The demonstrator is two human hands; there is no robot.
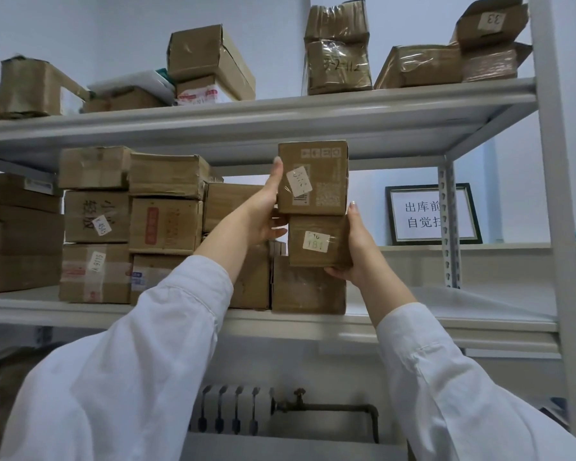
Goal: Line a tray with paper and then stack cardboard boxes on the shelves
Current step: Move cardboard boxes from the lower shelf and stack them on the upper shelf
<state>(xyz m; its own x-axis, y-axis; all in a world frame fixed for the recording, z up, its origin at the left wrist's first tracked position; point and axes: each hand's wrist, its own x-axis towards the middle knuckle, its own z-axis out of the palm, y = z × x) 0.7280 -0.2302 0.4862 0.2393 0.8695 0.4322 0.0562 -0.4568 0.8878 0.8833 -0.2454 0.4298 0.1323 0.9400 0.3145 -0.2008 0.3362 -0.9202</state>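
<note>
Two small cardboard boxes are stacked at the middle shelf [446, 322]. The upper box [326, 178] carries a white sticker and printed codes. It sits on the lower box [313, 257], which has a label reading 181. My left hand [266, 211] grips the upper box's left side, thumb up along its front edge, fingers curled at its bottom corner. My right hand [353, 251] holds the lower box, thumb up its right side and fingers under its bottom. Both boxes are over a larger box [308, 287] standing on the shelf. No tray or paper is in view.
Stacked cardboard boxes [130, 224] fill the middle shelf's left half; the shelf's right part is bare. More boxes [338, 48] crowd the top shelf [280, 111]. A framed sign [429, 214] leans on a ledge behind. A white upright post [556, 194] stands right. A radiator [233, 410] sits below.
</note>
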